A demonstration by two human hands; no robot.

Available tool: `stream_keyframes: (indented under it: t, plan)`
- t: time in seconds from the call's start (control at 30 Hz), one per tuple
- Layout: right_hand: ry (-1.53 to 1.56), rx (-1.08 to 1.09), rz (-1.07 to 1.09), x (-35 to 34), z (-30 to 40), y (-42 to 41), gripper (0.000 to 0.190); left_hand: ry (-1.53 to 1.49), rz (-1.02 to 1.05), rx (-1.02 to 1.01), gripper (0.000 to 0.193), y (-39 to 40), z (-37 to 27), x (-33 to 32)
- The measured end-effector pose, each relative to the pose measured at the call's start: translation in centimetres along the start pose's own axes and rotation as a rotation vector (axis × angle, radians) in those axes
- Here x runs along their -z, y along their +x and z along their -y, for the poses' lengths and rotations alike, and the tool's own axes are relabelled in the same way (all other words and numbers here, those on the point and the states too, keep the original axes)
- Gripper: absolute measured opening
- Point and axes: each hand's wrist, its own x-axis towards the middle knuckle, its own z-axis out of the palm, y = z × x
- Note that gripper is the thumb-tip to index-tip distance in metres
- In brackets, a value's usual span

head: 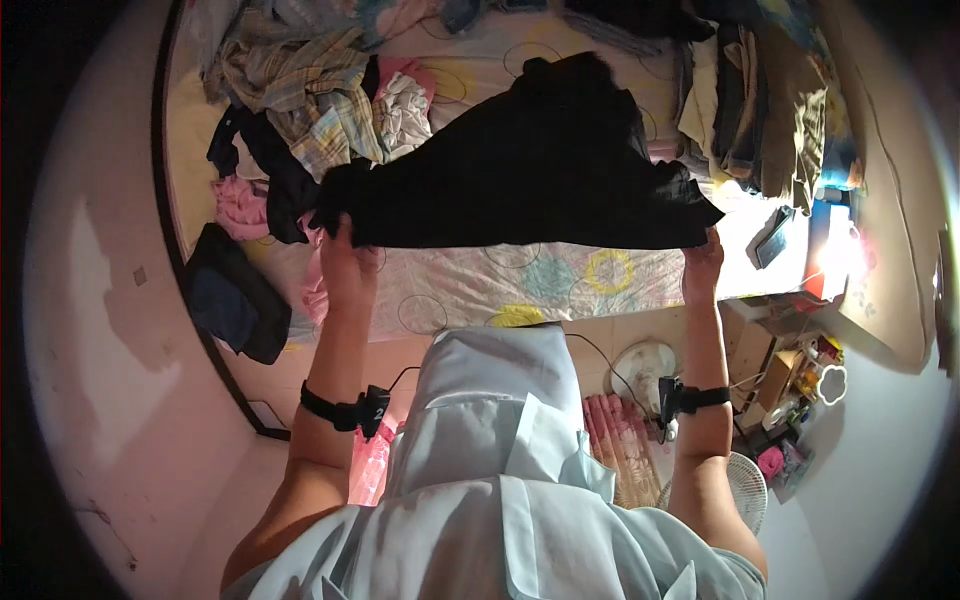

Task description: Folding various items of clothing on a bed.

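Note:
A black garment [517, 172] is stretched wide over the bed, its near edge pulled nearly straight between my hands. My left hand [351, 251] grips it at the left end, with the fingertips partly lost against the dark cloth. At the right end, my right hand [702, 255] pinches a corner. The far part of the garment bunches up on the patterned bedsheet [465, 285]. Which kind of garment it is, I cannot tell.
Left lie a plaid shirt [300, 82], pink cloth [241, 210] and dark folded clothes [232, 296]. Folded trousers [780, 112] line the right, near a dark phone-like object [772, 238] and a bright lamp [840, 251]. An electric fan [748, 487] stands low right.

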Motion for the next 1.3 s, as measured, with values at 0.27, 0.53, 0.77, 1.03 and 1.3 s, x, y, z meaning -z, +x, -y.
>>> stream_keyframes:
  t: [0.27, 0.53, 0.77, 1.03, 1.3]
  plan:
    - [-1.163, -0.051, -0.025, 7.3, -12.0, -2.9, 0.018, 0.633, -0.272, 0.656, 0.045, -2.9, 10.4, 12.2]
    - [-1.132, 0.222, 0.122, -8.7, -9.3, 0.9, 0.054, 0.369, -0.401, 0.835, 0.055, 0.1, 11.3, 10.7]
    - [-1.230, 0.122, 0.242, -11.2, -9.4, 2.1, 0.035, 0.386, -0.083, 0.786, 0.049, 0.8, 9.7, 7.5]
    - [-0.975, 0.560, 0.324, -4.0, -2.5, -8.0, 0.025, 0.687, -0.225, 0.208, 0.047, 0.5, 4.8, 2.8]
    - [-1.086, 0.302, 0.608, -4.3, -7.9, -11.8, 0.034, 0.681, 0.051, 0.061, 0.035, 1.5, 4.1, 4.2]
